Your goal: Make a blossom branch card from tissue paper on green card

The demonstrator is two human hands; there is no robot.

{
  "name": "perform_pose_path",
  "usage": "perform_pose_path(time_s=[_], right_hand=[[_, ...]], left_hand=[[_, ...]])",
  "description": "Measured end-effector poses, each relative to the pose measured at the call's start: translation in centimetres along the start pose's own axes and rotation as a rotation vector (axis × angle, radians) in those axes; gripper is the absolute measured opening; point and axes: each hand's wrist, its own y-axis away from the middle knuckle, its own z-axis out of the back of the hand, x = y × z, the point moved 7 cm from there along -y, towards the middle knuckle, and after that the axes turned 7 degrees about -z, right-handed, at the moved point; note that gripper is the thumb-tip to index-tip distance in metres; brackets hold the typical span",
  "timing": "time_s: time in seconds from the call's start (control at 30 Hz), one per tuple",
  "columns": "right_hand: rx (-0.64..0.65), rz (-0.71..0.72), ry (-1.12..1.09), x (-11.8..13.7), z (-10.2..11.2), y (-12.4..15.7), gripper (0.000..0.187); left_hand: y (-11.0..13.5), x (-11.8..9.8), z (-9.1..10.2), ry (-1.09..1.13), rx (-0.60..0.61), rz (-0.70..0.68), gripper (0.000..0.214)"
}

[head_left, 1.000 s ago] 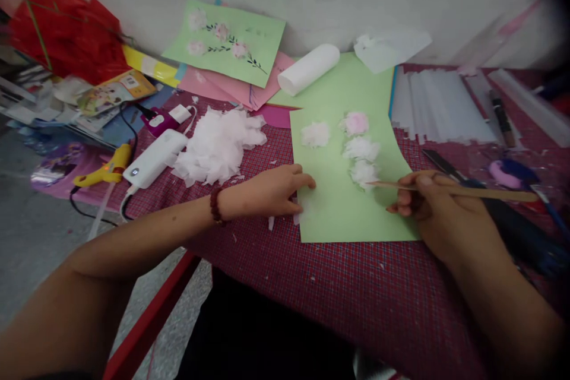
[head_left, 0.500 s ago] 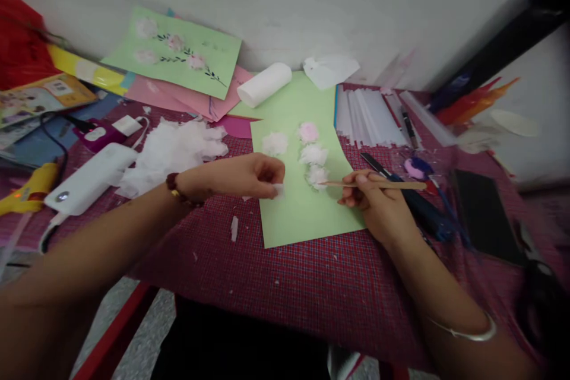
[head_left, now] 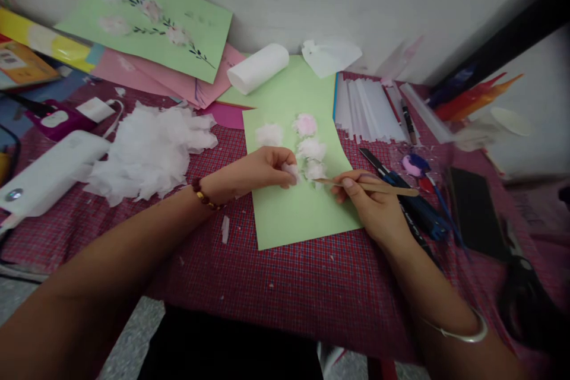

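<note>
A light green paper sheet lies on the red checked tablecloth. Several white and pink tissue flowers are stuck on its upper half. My left hand is closed in a pinch on a small white tissue piece, held just left of the lowest flower. My right hand grips a thin wooden stick whose tip points at that lowest flower.
A heap of white tissue pieces and a white power bank lie at the left. A finished green flower card and pink sheets lean on the wall. A white roll, white strips, pens, scissors and a black phone are at the right.
My left hand picked a small tissue piece off the table edge and carried it right, up to the lowest flower. The right hand and stick stayed at the flowers while the camera turned right.
</note>
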Motion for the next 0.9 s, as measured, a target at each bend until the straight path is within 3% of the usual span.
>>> perform_pose_path(time_s=[0.2,0.33,0.47,0.63,0.77,0.9], right_hand=[[-0.010,-0.010,-0.027,-0.4,0.1,-0.1,0.021],[-0.008,-0.015,-0.025,-0.6,0.2,-0.1,0.021],[0.004,-0.014,-0.042,-0.6,0.2,-0.2,0.020],[0.005,-0.019,-0.041,-0.5,0.2,-0.2,0.021],[-0.035,-0.038,-0.117,-0.4,0.5,0.0,0.018],[-0.174,0.028,-0.282,0.0,1.5,0.6,0.016]], left_hand=[[0.4,-1.9,1.2,-0.307,-0.014,-0.122,0.007],[0.1,-2.6,-0.1,-0.362,0.172,-0.047,0.014],[-1.3,-3.2,-2.2,-0.485,0.300,-0.145,0.012],[-3.2,-2.0,-2.1,-0.747,0.176,-0.246,0.020],[-3.5,-1.2,-1.9,-0.751,0.150,-0.268,0.022],[-3.6,-1.2,-2.0,-0.727,0.130,-0.285,0.021]])
